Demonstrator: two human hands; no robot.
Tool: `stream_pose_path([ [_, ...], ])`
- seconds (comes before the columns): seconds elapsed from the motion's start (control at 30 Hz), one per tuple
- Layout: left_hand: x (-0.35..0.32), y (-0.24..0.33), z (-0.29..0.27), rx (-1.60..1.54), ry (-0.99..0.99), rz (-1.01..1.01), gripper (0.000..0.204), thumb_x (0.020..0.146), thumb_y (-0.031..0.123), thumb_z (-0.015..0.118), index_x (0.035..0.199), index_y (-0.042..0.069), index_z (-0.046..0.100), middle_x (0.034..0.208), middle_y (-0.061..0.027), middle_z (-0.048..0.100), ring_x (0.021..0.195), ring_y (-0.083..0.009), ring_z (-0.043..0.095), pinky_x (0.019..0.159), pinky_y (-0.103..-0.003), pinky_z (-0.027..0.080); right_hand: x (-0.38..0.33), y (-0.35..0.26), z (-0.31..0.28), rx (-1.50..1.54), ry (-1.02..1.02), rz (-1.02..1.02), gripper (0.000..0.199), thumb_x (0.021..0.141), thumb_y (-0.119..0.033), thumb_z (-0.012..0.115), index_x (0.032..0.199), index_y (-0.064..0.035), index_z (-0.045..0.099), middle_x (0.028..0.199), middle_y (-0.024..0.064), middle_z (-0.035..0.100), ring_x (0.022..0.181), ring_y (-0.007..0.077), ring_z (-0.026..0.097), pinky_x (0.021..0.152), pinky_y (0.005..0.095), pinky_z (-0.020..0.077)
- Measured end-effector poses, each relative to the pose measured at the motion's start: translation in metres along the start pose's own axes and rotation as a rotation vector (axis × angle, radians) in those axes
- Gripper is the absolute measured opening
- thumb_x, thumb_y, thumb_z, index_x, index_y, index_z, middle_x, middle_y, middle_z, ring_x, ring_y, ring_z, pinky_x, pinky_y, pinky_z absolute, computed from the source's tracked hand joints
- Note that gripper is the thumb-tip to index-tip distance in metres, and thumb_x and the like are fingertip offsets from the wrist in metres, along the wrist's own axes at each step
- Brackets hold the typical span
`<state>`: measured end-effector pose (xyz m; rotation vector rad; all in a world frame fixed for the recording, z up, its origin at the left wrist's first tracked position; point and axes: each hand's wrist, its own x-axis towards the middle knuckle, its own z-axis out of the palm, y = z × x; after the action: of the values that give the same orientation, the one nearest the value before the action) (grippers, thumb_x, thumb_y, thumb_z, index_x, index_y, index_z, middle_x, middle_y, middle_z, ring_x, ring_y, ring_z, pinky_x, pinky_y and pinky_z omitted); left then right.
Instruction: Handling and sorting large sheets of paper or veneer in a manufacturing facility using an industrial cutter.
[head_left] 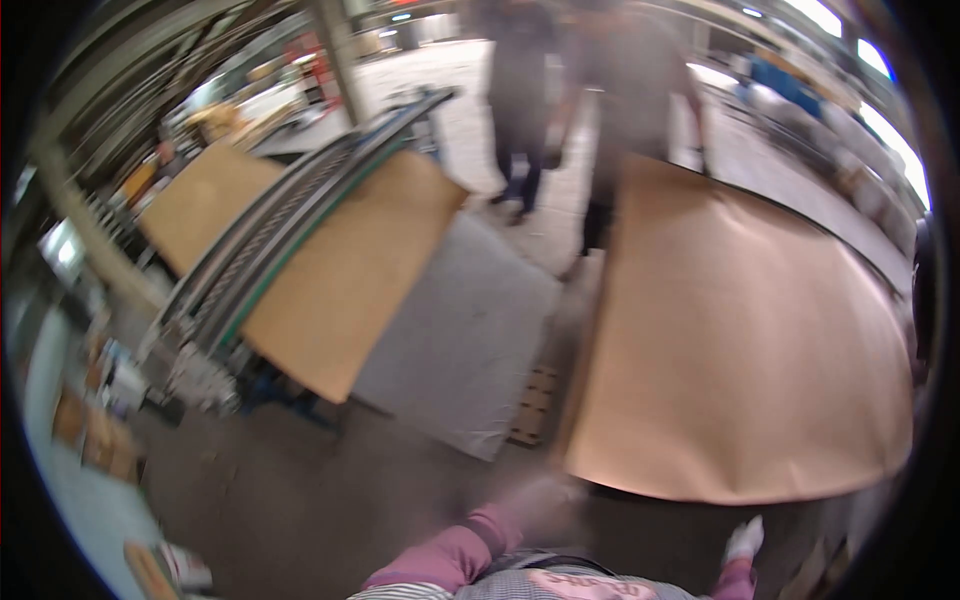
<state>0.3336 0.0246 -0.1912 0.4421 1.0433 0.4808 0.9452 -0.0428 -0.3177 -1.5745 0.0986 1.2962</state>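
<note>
a blurred left hand (540,500) is reaching toward a smooth tan cardboard sheet (740,340), its finger positions too smeared to tell; the white-gloved right hand (745,540) is hanging loosely curled.

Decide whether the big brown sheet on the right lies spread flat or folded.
Spread. The brown sheet covers its whole surface in one layer with no fold line, its near edge only slightly wavy.

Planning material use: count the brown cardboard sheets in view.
3: one large brown sheet at right, one right of the roller conveyor, one left of it. More may be hidden.
</note>
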Motion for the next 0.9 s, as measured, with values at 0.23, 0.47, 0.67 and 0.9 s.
stream_pose_path([
  [0.23, -0.022, -0.171, -0.317, 0.072, 0.793, 0.079, 0.020, 0.080, 0.020, 0.064, 0.088, 0.002, 0.062, 0.070, -0.0120, 0.059, 0.064, -0.0237, 0.059, 0.061, -0.040, 0.052, -0.143, 0.205, 0.257, -0.775, -0.373, -0.049, 0.036, 0.090, -0.039, 0.043, 0.099, -0.0067, 0.058, 0.081, 0.0095, 0.057, 0.064, 0.0208, 0.053, 0.054, 0.0301, 0.0461],
  [0.47, -0.109, -0.045, -0.546, -0.135, 1.675, 0.278, 0.084, 0.066, 0.025, 0.070, 0.133, -0.011, 0.035, 0.133, -0.0310, 0.043, 0.127, -0.0385, 0.042, 0.106, -0.038, 0.033, -0.340, 0.278, 0.436, -1.295, -0.393, 0.321, 0.025, 0.088, -0.021, 0.052, 0.104, -0.0057, 0.063, 0.065, 0.0008, 0.057, 0.049, 0.0078, 0.045, 0.044, 0.0238, 0.0372],
  [0.67, -0.133, -0.002, -0.694, -0.489, 1.513, 0.743, 0.059, 0.077, 0.012, 0.070, 0.126, -0.006, 0.042, 0.116, -0.0161, 0.055, 0.104, -0.0264, 0.056, 0.093, -0.034, 0.043, -0.362, 0.316, 0.482, -1.301, -0.363, 0.426, 0.015, 0.089, -0.016, 0.050, 0.091, -0.0072, 0.062, 0.065, 0.0003, 0.056, 0.049, 0.0068, 0.044, 0.043, 0.0235, 0.0353],
  [0.9, -0.131, -0.033, -0.691, -0.469, 1.665, 0.376, 0.068, 0.076, 0.011, 0.069, 0.134, 0.003, 0.035, 0.097, -0.0096, 0.060, 0.051, -0.0136, 0.050, 0.039, -0.027, 0.034, -0.360, 0.334, 0.544, -1.021, -0.513, 0.367, 0.015, 0.091, -0.016, 0.049, 0.084, -0.0069, 0.058, 0.064, 0.0005, 0.054, 0.044, 0.0087, 0.044, 0.039, 0.0224, 0.0357],
])
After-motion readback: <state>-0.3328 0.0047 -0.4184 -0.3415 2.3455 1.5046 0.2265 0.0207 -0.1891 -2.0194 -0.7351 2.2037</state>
